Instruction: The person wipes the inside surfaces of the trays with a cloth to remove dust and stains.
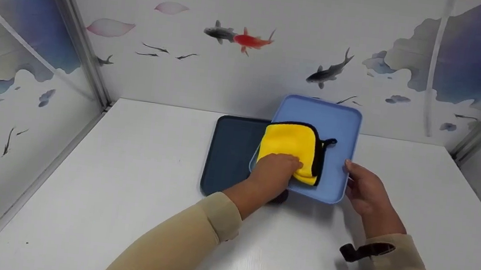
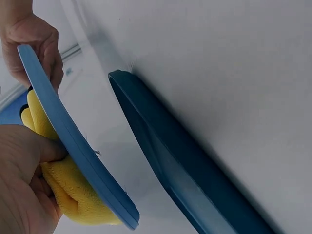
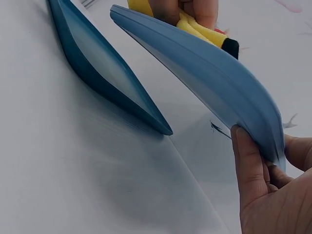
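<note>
A light blue tray [image 1: 343,124] is raised above the table and tilted, its right rim pinched by my right hand [image 1: 368,192]. In the right wrist view, that hand's thumb and fingers lie on either side of the rim [image 3: 209,78]. My left hand [image 1: 273,172] grips a folded yellow cloth [image 1: 289,141] with black edging and a small loop, against the tray's inner face. Part of the cloth bulges below the left thumb in the left wrist view. A dark blue tray [image 1: 234,152] lies on the table to the left, partly covered by the lighter tray in the head view.
The white table [image 1: 127,176] runs back to a wall [image 1: 183,78] printed with fish and petals. Side walls with metal posts [image 1: 72,25] stand left and right. A black strap [image 1: 365,251] with a protruding piece sits at the right cuff.
</note>
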### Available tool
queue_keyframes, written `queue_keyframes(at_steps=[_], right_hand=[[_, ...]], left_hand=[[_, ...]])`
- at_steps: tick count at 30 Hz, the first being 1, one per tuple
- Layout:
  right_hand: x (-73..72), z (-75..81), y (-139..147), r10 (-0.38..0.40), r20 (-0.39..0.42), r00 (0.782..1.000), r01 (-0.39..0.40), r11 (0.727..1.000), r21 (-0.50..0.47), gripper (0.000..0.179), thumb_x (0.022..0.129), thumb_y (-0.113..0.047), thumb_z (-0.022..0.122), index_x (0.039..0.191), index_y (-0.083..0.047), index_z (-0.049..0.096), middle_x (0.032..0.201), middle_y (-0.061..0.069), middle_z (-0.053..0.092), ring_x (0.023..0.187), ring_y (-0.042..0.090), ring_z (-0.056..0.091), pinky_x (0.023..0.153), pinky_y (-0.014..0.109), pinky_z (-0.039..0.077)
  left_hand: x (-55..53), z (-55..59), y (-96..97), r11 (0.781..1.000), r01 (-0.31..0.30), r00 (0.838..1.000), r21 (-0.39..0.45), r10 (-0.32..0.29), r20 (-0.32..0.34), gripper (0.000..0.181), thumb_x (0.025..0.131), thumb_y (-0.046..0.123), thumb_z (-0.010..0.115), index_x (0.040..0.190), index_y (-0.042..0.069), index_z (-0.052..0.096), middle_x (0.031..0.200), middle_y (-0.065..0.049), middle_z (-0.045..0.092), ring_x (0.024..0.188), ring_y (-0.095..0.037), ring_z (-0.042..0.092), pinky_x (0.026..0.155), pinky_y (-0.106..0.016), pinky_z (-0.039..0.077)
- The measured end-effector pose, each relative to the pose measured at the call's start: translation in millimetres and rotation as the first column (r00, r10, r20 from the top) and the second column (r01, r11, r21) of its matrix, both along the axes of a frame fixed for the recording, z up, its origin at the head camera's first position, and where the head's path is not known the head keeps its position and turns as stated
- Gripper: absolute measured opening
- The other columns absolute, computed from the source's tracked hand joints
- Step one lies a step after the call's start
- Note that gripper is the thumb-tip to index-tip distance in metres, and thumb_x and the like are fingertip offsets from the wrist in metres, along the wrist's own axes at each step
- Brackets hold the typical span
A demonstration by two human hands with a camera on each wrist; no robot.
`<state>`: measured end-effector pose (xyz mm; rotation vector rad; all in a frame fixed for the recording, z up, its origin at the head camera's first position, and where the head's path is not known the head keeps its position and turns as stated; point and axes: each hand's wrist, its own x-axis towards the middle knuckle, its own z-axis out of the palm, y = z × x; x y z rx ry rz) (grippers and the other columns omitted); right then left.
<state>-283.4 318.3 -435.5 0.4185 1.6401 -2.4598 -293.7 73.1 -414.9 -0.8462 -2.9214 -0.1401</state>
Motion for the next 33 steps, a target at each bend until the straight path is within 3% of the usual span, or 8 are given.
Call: queue_keyframes(at_steps=[7, 10, 14, 19, 23, 27, 33], right_hand=[[-0.2, -1.5, 0.4, 0.0, -0.011, 1.0, 0.0, 1.0, -0.009, 0.011, 0.099, -0.023, 0.071, 0.107, -0.016, 0.068, 0.103, -0.008, 0.071, 0.099, 0.007, 0.062, 0.086, 0.019, 0.052], [-0.4, -2.1, -0.8, 0.018, -0.031, 0.999, -0.017, 1.0, 0.026, 0.027, 0.1, -0.024, 0.069, 0.123, -0.012, 0.062, 0.105, -0.009, 0.07, 0.102, 0.008, 0.062, 0.088, 0.02, 0.052], [-0.3, -2.6, -2.7, 0.031, -0.034, 0.999, -0.028, 0.997, 0.073, 0.055, 0.1, -0.026, 0.069, 0.146, -0.006, 0.047, 0.106, -0.011, 0.07, 0.103, 0.008, 0.063, 0.09, 0.02, 0.052], [-1.5, -2.3, -5.0, 0.043, -0.034, 0.998, -0.039, 0.992, 0.118, 0.072, 0.101, -0.029, 0.068, 0.159, -0.003, 0.034, 0.11, -0.011, 0.067, 0.105, 0.008, 0.065, 0.091, 0.02, 0.053], [-3.3, -3.7, -5.3, 0.052, -0.047, 0.998, -0.047, 0.993, 0.113, 0.06, 0.101, -0.029, 0.068, 0.15, -0.003, 0.044, 0.109, -0.01, 0.068, 0.103, 0.006, 0.066, 0.09, 0.019, 0.053], [-3.0, -4.5, -4.6, 0.038, -0.046, 0.998, -0.034, 0.995, 0.094, 0.04, 0.101, -0.026, 0.069, 0.132, -0.006, 0.056, 0.103, -0.009, 0.071, 0.099, 0.006, 0.067, 0.088, 0.019, 0.054], [-2.0, -4.8, -5.4, 0.036, -0.016, 0.999, -0.033, 0.991, 0.133, 0.061, 0.1, -0.029, 0.071, 0.149, -0.002, 0.047, 0.104, -0.011, 0.07, 0.1, 0.006, 0.066, 0.089, 0.02, 0.053]], left_hand=[[-17.8, -2.5, -7.4, 0.997, -0.074, 0.996, -0.016, 0.073, -0.043, 0.042, 0.102, 0.01, 0.065, 0.141, 0.024, 0.064, 0.138, 0.006, 0.069, 0.121, -0.013, 0.065, 0.113, -0.028, 0.049], [-23.8, -4.1, -11.3, 0.994, -0.109, 0.992, -0.018, 0.108, -0.063, 0.041, 0.102, 0.011, 0.066, 0.142, 0.022, 0.064, 0.134, 0.004, 0.07, 0.116, -0.015, 0.066, 0.112, -0.03, 0.05], [-28.4, -5.7, -15.1, 0.987, -0.155, 0.986, 0.03, 0.157, -0.057, 0.045, 0.101, 0.011, 0.068, 0.144, 0.019, 0.061, 0.137, 0.002, 0.068, 0.122, -0.016, 0.065, 0.114, -0.032, 0.049], [-28.1, -4.0, -13.7, 0.968, -0.224, 0.974, 0.114, 0.225, -0.004, 0.046, 0.102, 0.012, 0.065, 0.147, 0.019, 0.059, 0.142, 0.002, 0.066, 0.128, -0.017, 0.064, 0.115, -0.034, 0.049], [-26.9, -3.5, -9.2, 0.941, -0.279, 0.96, 0.191, 0.27, 0.07, 0.044, 0.105, 0.012, 0.061, 0.148, 0.021, 0.059, 0.142, 0.004, 0.067, 0.126, -0.017, 0.065, 0.113, -0.033, 0.05], [-24.8, -5.6, -3.1, 0.925, -0.293, 0.956, 0.241, 0.275, 0.105, 0.042, 0.107, 0.014, 0.058, 0.148, 0.022, 0.059, 0.142, 0.005, 0.067, 0.127, -0.016, 0.065, 0.113, -0.032, 0.05], [-16.8, -4.2, 9.3, 0.919, -0.299, 0.951, 0.256, 0.263, 0.165, 0.042, 0.108, 0.018, 0.056, 0.149, 0.026, 0.058, 0.143, 0.007, 0.066, 0.125, -0.013, 0.064, 0.114, -0.031, 0.049]])
